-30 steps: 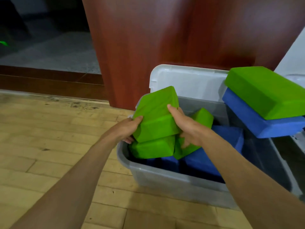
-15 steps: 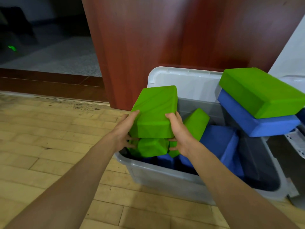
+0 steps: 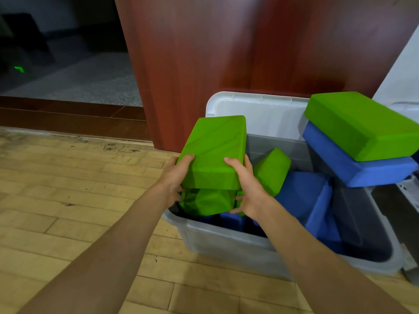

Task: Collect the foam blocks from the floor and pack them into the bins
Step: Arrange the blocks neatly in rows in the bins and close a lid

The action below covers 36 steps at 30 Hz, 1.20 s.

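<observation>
**Left hand (image 3: 175, 177) and right hand (image 3: 246, 189) square the top block (image 3: 215, 152) over the bin (image 3: 226, 243)**

Floor (image 3: 68, 200) in view shows no loose blocks, so collecting here looks nearly done. The bin stands by a wooden panel, its lid (image 3: 256, 114) propped behind it. Blue blocks (image 3: 301, 196) fill its right side. A stack (image 3: 360, 132), green on blue, sits at the bin's right; what bears it I cannot tell. A tilted block (image 3: 271, 171), green, leans beside the blue ones.

A second ago the top block was cocked up on one corner. Now it is turned square, broad face up, over the bin's left end and touching the lower block (image 3: 207, 201), also green. Each hand grips a near corner, thumb on top and fingers curled beneath. Those fingers reach the lower block, though whether they hold it too I cannot tell.

Squared like this, the block should go in flat and leave room for more; it is not yet released
</observation>
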Motion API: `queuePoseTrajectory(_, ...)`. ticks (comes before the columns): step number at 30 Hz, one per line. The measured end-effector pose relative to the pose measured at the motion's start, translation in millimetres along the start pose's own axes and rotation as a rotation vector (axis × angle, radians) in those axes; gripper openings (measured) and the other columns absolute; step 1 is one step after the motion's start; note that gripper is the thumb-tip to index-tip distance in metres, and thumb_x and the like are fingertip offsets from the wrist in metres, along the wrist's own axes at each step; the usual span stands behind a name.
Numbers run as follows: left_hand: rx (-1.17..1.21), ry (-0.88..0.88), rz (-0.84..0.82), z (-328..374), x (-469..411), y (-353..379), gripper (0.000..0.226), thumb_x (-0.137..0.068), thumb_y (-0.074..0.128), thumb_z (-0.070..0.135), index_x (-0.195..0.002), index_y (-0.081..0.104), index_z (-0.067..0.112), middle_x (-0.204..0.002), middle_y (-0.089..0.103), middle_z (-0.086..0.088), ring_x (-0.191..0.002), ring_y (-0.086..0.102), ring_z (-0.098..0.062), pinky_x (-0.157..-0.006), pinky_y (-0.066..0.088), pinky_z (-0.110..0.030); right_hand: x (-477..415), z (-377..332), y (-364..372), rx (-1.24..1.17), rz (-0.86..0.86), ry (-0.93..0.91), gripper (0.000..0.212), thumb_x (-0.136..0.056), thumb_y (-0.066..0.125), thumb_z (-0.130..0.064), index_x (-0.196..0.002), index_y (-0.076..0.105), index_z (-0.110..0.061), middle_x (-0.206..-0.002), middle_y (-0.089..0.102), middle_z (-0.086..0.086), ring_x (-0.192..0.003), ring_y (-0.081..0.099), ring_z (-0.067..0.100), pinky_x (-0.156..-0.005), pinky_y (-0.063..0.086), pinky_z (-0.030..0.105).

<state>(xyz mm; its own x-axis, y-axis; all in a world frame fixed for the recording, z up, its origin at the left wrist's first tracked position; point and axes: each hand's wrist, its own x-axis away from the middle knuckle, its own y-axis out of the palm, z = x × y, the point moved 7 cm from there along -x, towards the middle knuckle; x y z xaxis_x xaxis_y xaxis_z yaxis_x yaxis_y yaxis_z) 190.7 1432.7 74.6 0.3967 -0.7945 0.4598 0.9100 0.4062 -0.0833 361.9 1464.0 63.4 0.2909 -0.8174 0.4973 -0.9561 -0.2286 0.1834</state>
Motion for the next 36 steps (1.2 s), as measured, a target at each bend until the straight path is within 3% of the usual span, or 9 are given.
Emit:
queuePoseTrajectory(6, 0.110, 0.178, 0.032, 41, -3, 4, 0.032, -0.087, 0.054, 0.052, -0.110, 0.048, 0.030, -0.115, 0.059, 0.002, -0.095, 0.064, -0.035, -0.087, 0.051, -0.051, 0, -54, 2, -0.043, 0.100, -0.208, 0.076, -0.056, 0.073, -0.044, -0.124, 0.043, -0.061, -0.132, 0.051, -0.006, -0.108, 0.055, 0.022, -0.075, 0.049, 0.042)
queuePoseTrajectory(12, 0.080, 0.146, -0.130, 20, 3, 46, 0.050, -0.094, 0.029, 0.064, -0.132, 0.043, 0.035, -0.124, 0.059, 0.002, -0.096, 0.064, -0.023, -0.087, 0.047, -0.042, 5, -110, -21, 0.226, 0.281, -0.387, 0.083, -0.057, 0.067, -0.053, -0.136, 0.044, -0.043, -0.129, 0.047, 0.000, -0.110, 0.054, 0.022, -0.090, 0.052, 0.046)
queuePoseTrajectory(16, -0.001, 0.198, -0.168, 22, 2, 57, 0.032, -0.101, 0.035, 0.033, -0.128, 0.050, 0.026, -0.109, 0.064, -0.003, -0.089, 0.057, -0.016, -0.075, 0.042, -0.030, 1, -81, -66, -0.218, 0.335, -0.245, 0.027, -0.083, 0.061, -0.044, -0.099, 0.056, -0.023, -0.104, 0.057, 0.003, -0.095, 0.057, 0.023, -0.070, 0.056, 0.043)
queuePoseTrajectory(18, -0.154, 0.191, -0.189, 11, -2, 60, 0.057, -0.077, 0.056, 0.014, -0.133, 0.044, 0.019, -0.124, 0.060, -0.006, -0.103, 0.055, -0.018, -0.080, 0.045, -0.030, -4, -68, -79, -0.409, 0.310, -0.216, 0.023, -0.087, 0.061, -0.039, -0.101, 0.055, -0.022, -0.107, 0.057, 0.005, -0.097, 0.058, 0.024, -0.066, 0.056, 0.043)
queuePoseTrajectory(22, -0.541, 0.227, -0.303, -14, -4, 61, 0.095, -0.046, 0.060, 0.029, -0.139, 0.043, 0.043, -0.145, 0.038, 0.003, -0.130, 0.037, -0.021, -0.109, 0.035, -0.040, -4, -59, -93, -0.531, 0.326, -0.258, 0.050, -0.082, 0.067, -0.039, -0.124, 0.049, -0.020, -0.123, 0.056, 0.007, -0.109, 0.058, 0.026, -0.063, 0.058, 0.042)
queuePoseTrajectory(28, -0.134, 0.189, -0.386, -12, -7, 68, 0.068, -0.056, 0.046, 0.018, -0.117, 0.066, 0.041, -0.139, 0.049, -0.001, -0.126, 0.046, -0.024, -0.110, 0.035, -0.043, -5, -63, -95, -0.351, 0.284, -0.231, 0.023, -0.086, 0.060, -0.048, -0.097, 0.054, -0.028, -0.105, 0.059, 0.001, -0.098, 0.060, 0.024, -0.075, 0.054, 0.040)
queuePoseTrajectory(32, 0.112, 0.144, -0.025, -25, -19, 46, 0.024, -0.088, 0.055, 0.012, -0.102, 0.072, 0.020, -0.116, 0.067, -0.007, -0.111, 0.058, -0.023, -0.100, 0.045, -0.038, -10, -67, -85, -0.255, 0.293, -0.230, 0.025, -0.084, 0.060, -0.052, -0.094, 0.056, -0.029, -0.107, 0.062, 0.000, -0.103, 0.060, 0.026, -0.090, 0.051, 0.048)
queuePoseTrajectory(34, 0.174, 0.107, 0.089, -37, -26, 41, 0.030, -0.087, 0.060, 0.000, -0.117, 0.061, 0.005, -0.111, 0.065, -0.016, -0.106, 0.059, -0.027, -0.096, 0.047, -0.038, -13, -69, -82, -0.213, 0.312, -0.241, 0.033, -0.081, 0.060, -0.052, -0.101, 0.056, -0.026, -0.112, 0.062, 0.001, -0.104, 0.059, 0.024, -0.092, 0.050, 0.052)
queuePoseTrajectory(36, 0.234, 0.055, 0.097, -40, -28, 45, 0.020, -0.085, 0.056, -0.008, -0.103, 0.057, 0.001, -0.088, 0.062, -0.014, -0.087, 0.058, -0.027, -0.083, 0.050, -0.036, -16, -67, -82, -0.212, 0.319, -0.231, 0.029, -0.084, 0.059, -0.049, -0.101, 0.055, -0.025, -0.108, 0.062, 0.000, -0.102, 0.059, 0.022, -0.090, 0.050, 0.050)
